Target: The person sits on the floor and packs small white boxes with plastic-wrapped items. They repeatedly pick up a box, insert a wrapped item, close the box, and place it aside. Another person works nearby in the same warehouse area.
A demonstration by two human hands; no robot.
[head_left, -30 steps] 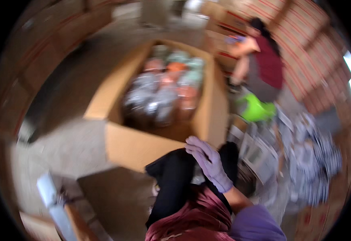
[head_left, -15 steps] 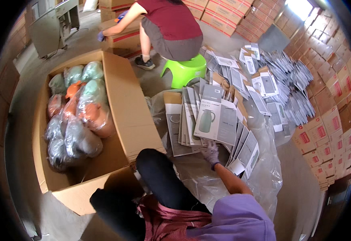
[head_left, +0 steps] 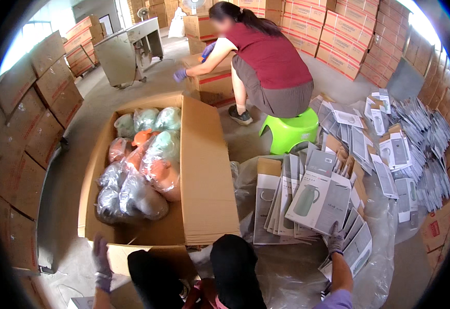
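A flattened grey-and-white carton point(head_left: 318, 202) printed with a green jug lies tilted on top of a fanned pile of similar cartons. My gloved right hand point(head_left: 335, 240) grips its near right edge, the thumb side on the printed face; the fingers beneath are partly hidden. At the lower left my gloved left hand point(head_left: 102, 261) is raised with its fingers stretched out and nothing in them. It is beside the near flap of a big open cardboard box point(head_left: 209, 175). Inside that box are plastic-wrapped jugs: green ones point(head_left: 167, 119), orange ones point(head_left: 162, 175) and dark grey ones point(head_left: 141, 198).
Ahead, a co-worker in a maroon top point(head_left: 276, 56) sits on a green stool point(head_left: 290, 133), hands at a closed carton point(head_left: 212, 82). More flattened cartons point(head_left: 421, 139) are heaped at the right on plastic sheeting point(head_left: 379, 226). Stacked boxes point(head_left: 24, 134) line the left side.
My left hand has come into view at the lower left. My right hand has shifted to the printed carton's near right edge, and the carton is turned slightly. The view has swung left and up.
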